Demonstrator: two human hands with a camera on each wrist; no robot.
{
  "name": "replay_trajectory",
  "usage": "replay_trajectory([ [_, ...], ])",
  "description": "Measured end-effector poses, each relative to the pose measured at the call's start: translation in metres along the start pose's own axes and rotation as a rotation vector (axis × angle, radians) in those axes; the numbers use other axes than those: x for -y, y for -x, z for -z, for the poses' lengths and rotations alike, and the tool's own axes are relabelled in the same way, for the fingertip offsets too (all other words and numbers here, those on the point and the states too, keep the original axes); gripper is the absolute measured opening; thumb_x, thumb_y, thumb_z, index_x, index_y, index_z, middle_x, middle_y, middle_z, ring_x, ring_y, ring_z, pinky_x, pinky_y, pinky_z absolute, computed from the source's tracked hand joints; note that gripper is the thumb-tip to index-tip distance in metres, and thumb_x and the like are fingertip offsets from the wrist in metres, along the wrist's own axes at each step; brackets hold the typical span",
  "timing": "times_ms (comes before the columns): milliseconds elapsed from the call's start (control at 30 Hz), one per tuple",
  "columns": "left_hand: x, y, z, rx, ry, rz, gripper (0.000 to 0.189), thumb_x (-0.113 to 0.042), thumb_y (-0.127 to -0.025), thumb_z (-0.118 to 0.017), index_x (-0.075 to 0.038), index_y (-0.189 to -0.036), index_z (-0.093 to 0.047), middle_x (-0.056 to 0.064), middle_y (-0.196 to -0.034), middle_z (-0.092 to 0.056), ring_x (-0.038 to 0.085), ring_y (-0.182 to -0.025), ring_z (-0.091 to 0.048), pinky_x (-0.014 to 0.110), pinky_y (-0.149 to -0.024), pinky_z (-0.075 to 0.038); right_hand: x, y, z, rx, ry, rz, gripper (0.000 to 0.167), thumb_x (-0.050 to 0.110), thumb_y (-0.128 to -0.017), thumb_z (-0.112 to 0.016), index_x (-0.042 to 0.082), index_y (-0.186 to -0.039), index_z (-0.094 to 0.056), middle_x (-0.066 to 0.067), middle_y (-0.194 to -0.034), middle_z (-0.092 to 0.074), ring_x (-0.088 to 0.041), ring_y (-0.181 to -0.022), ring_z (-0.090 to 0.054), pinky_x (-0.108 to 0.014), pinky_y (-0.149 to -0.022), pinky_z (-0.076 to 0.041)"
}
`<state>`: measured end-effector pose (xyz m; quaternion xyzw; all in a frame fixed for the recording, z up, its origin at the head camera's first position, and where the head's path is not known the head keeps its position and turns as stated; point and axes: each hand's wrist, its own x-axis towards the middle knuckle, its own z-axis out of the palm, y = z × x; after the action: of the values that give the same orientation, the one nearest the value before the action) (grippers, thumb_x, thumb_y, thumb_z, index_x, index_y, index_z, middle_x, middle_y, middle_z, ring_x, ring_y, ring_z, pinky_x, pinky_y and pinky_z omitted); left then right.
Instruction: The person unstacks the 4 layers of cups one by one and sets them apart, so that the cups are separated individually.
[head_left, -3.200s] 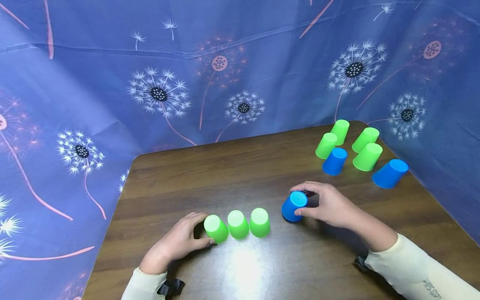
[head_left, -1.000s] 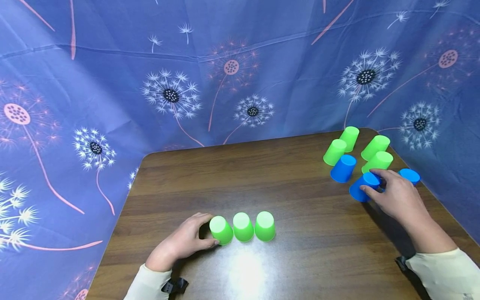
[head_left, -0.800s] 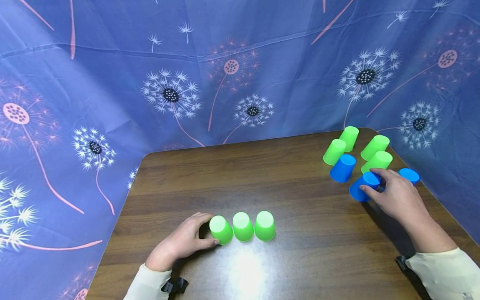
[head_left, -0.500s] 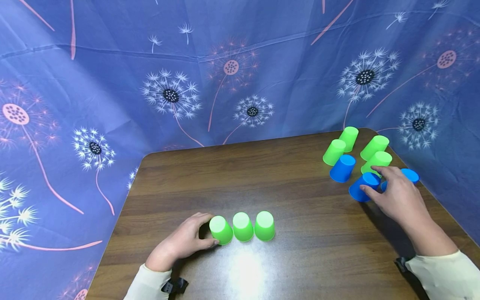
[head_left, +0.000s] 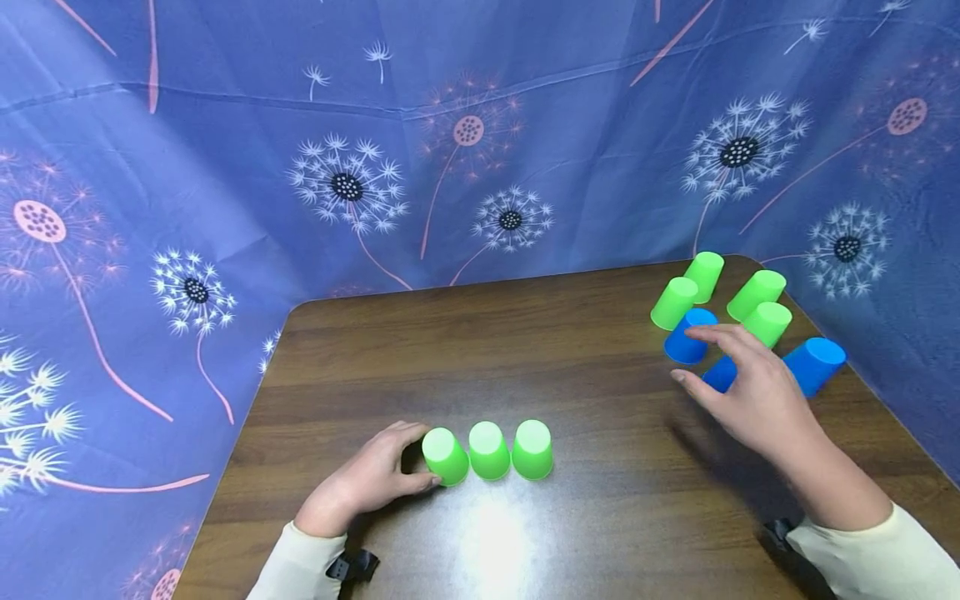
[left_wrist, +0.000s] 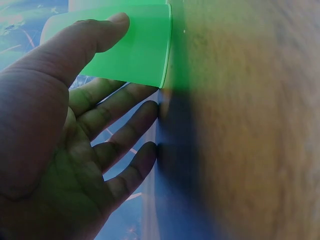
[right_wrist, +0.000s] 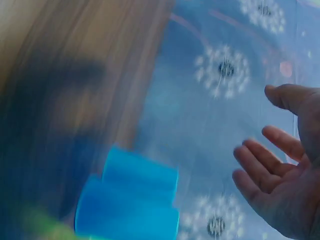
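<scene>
Three green cups stand upside down in a row: the left one (head_left: pixel 446 457), the middle one (head_left: pixel 489 451) and the right one (head_left: pixel 532 451). My left hand (head_left: pixel 367 482) pinches the left green cup; in the left wrist view the thumb lies across this cup (left_wrist: pixel 142 55) and the lower fingers are spread. Over at the right, my right hand (head_left: pixel 761 404) hovers with thumb and fingers apart, holding nothing. It partly hides a blue cup (head_left: pixel 718 375). Another blue cup (head_left: pixel 684 343) stands beyond its fingertips, and a third blue cup (head_left: pixel 816 365) to its right.
Behind the blue cups, several upturned green cups (head_left: pixel 673 303) occupy the far right corner of the wooden table (head_left: pixel 450 350). A blue dandelion-print cloth (head_left: pixel 420 200) hangs along the back and sides.
My right hand carried a blue cup from beside the green row to the far right group, let go of it, and now rises back leftward. The left hand stays at its green cup.
</scene>
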<state>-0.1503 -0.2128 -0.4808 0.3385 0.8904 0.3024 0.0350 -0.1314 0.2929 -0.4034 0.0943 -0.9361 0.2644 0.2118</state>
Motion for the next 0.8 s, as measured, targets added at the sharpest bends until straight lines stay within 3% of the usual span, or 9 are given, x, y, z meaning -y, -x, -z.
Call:
replay_trajectory([
  [167, 0.000, -0.001, 0.000, -0.003, -0.004, -0.007, 0.047, -0.031, -0.081, -0.091, -0.019, -0.121, -0.069, -0.011, -0.117, -0.069, 0.012, -0.114, -0.062, 0.040, -0.102, -0.052, 0.023, -0.004, -0.024, 0.148, -0.105, 0.053, 0.054, 0.028, -0.089, -0.086, 0.014, -0.136, -0.065, -0.004, -0.130, -0.066, -0.032, -0.113, -0.065, -0.049, -0.082, -0.054],
  [400, -0.001, 0.000, 0.001, 0.001, 0.007, 0.004, 0.049, -0.030, -0.081, -0.091, -0.018, -0.123, -0.069, -0.010, -0.118, -0.070, 0.012, -0.114, -0.062, 0.040, -0.102, -0.052, 0.050, -0.009, -0.051, 0.356, -0.224, 0.136, 0.058, 0.040, -0.089, -0.085, 0.022, -0.140, -0.061, 0.002, -0.130, -0.065, -0.029, -0.121, -0.065, -0.054, -0.096, -0.055],
  [600, -0.002, -0.001, 0.001, -0.001, -0.007, -0.003, 0.050, -0.030, -0.080, -0.091, -0.016, -0.123, -0.069, -0.008, -0.118, -0.071, 0.013, -0.114, -0.063, 0.040, -0.103, -0.052, 0.071, -0.011, -0.067, 0.450, -0.252, 0.210, 0.065, 0.041, -0.086, -0.088, 0.025, -0.143, -0.061, 0.010, -0.132, -0.063, -0.019, -0.124, -0.062, -0.050, -0.098, -0.055],
  [800, -0.003, -0.002, 0.001, -0.002, -0.009, -0.006, 0.050, -0.030, -0.079, -0.092, -0.016, -0.122, -0.069, -0.007, -0.118, -0.070, 0.014, -0.115, -0.063, 0.041, -0.104, -0.051, 0.087, -0.008, -0.079, 0.518, -0.266, 0.248, 0.067, 0.039, -0.085, -0.089, 0.023, -0.143, -0.061, 0.008, -0.133, -0.062, -0.018, -0.123, -0.063, -0.048, -0.098, -0.055],
])
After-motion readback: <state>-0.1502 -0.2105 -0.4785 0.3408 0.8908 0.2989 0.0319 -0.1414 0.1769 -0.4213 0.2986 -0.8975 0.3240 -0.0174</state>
